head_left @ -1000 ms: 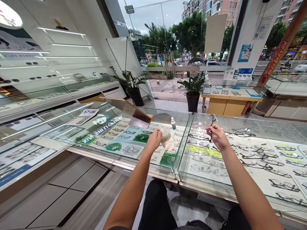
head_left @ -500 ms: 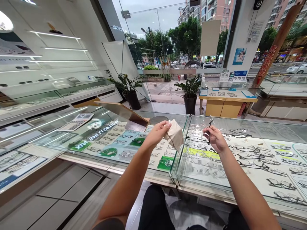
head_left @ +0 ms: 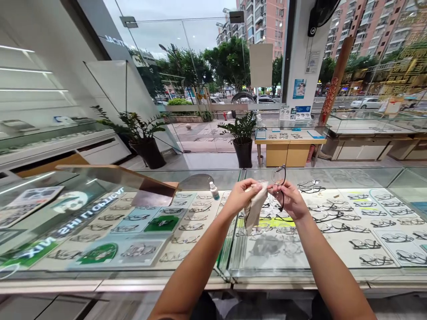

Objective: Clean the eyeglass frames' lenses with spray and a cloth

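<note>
Above the glass counter, my left hand (head_left: 243,195) pinches a beige cloth (head_left: 255,208) that hangs down from its fingers. Close beside it, my right hand (head_left: 293,200) grips a pair of dark-framed eyeglasses (head_left: 283,176), held upright with one round lens above the fingers. The cloth's upper edge reaches the fingertips of my right hand near the glasses. A small white spray bottle (head_left: 214,191) stands on the counter, left of my left hand.
Glass display cases (head_left: 230,266) holding many eyeglasses run across the front. A brown board (head_left: 133,178) lies tilted at the left. Potted plants (head_left: 243,149) and a wooden display table (head_left: 290,141) stand beyond the counter.
My hands have come together, bringing the cloth next to the glasses. The view has shifted right, and the spray bottle, hidden before behind my left hand, now shows.
</note>
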The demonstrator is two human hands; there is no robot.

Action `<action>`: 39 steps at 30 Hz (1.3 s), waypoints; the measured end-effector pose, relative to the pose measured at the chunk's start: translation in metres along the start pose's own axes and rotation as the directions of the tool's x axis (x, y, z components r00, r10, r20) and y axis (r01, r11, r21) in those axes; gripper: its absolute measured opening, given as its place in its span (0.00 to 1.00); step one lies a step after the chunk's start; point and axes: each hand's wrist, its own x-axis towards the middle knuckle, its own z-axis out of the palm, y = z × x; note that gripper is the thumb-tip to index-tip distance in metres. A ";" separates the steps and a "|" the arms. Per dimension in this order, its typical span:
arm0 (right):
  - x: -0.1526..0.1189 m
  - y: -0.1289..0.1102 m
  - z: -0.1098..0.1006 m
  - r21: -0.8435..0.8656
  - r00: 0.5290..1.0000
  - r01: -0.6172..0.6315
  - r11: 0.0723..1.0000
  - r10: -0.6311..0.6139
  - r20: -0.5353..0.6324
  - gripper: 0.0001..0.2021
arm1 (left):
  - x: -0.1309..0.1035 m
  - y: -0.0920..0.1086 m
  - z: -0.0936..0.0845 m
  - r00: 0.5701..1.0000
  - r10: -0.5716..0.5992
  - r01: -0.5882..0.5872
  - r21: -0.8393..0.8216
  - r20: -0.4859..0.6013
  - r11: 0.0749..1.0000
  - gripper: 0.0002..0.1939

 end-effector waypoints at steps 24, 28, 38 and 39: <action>-0.001 -0.005 -0.003 -0.054 0.990 0.104 0.993 -0.109 -0.093 0.18 | -0.005 -0.028 0.020 0.988 -0.152 0.139 -0.275 -0.027 0.951 0.22; -0.003 -0.004 -0.003 -0.103 0.991 0.120 0.987 -0.124 -0.039 0.15 | -0.004 -0.029 0.020 0.986 -0.163 0.150 -0.306 -0.016 0.940 0.18; -0.005 -0.004 0.002 -0.298 0.993 0.114 0.948 -0.111 0.027 0.19 | -0.008 -0.025 0.022 0.989 -0.053 0.020 -0.237 -0.136 0.971 0.23; -0.006 -0.004 0.003 -0.301 0.994 0.111 0.947 -0.106 0.032 0.19 | -0.009 -0.024 0.022 0.987 -0.024 -0.012 -0.216 -0.161 0.976 0.23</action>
